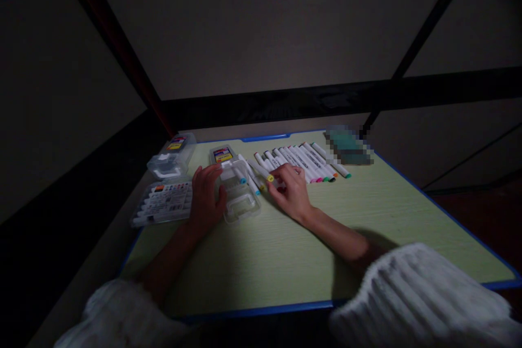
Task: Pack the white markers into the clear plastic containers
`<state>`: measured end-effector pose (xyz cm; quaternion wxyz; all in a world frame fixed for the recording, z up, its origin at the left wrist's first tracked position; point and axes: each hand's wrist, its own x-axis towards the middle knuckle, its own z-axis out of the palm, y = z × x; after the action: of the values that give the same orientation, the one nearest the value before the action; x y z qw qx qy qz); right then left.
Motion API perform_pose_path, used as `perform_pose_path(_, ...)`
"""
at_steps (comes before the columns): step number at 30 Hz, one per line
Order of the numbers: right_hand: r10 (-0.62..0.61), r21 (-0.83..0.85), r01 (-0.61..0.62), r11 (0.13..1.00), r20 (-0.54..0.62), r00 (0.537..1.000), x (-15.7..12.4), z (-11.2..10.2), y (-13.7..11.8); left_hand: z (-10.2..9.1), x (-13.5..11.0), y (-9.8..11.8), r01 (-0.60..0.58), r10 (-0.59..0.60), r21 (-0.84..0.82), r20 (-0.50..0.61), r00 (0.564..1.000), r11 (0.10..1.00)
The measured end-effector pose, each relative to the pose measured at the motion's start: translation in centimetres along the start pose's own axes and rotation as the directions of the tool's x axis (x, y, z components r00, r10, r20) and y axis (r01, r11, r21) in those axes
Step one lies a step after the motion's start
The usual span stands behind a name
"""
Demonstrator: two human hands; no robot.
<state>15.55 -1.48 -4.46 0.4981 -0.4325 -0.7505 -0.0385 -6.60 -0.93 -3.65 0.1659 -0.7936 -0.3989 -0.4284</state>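
My right hand (pixel 291 190) pinches a white marker (pixel 261 170) with a yellow end, tilted over the tabletop. At the left side of an open clear plastic case (pixel 241 207), my left hand (pixel 207 196) grips its edge with fingers and thumb. A few white markers with blue and yellow ends, such as a blue-ended marker (pixel 253 182), lie in or beside this case; exactly which cannot be made out. To the right of my right hand, several white markers (pixel 304 160) with coloured ends lie side by side in a row.
A flat pack of markers (pixel 167 201) lies left of my left hand. Behind it stands a clear case (pixel 175 152) with a coloured label. A blurred-out greenish object (pixel 348 144) is at the back right. Blue trim edges the pale green table (pixel 261 272); a wall rises behind.
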Motion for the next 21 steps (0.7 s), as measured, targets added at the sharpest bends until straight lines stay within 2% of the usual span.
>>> perform_pose_path(8,-0.047,0.208,0.059,0.976,-0.062,0.997,-0.06,0.12,-0.25,-0.01,0.11,0.00,-0.019,0.019,-0.011,-0.009,1.000,1.000)
perform_pose_path(16,0.029,0.404,-0.085,0.911,0.141,0.990,-0.71,0.52,-0.21,-0.06,0.19,0.04,-0.016,0.016,-0.008,-0.001,1.000,1.000)
perform_pose_path(21,-0.005,0.430,-0.068,0.900,0.165,0.986,-0.66,0.41,-0.38,-0.01,0.15,-0.03,-0.009,0.009,-0.023,-0.002,1.000,1.000)
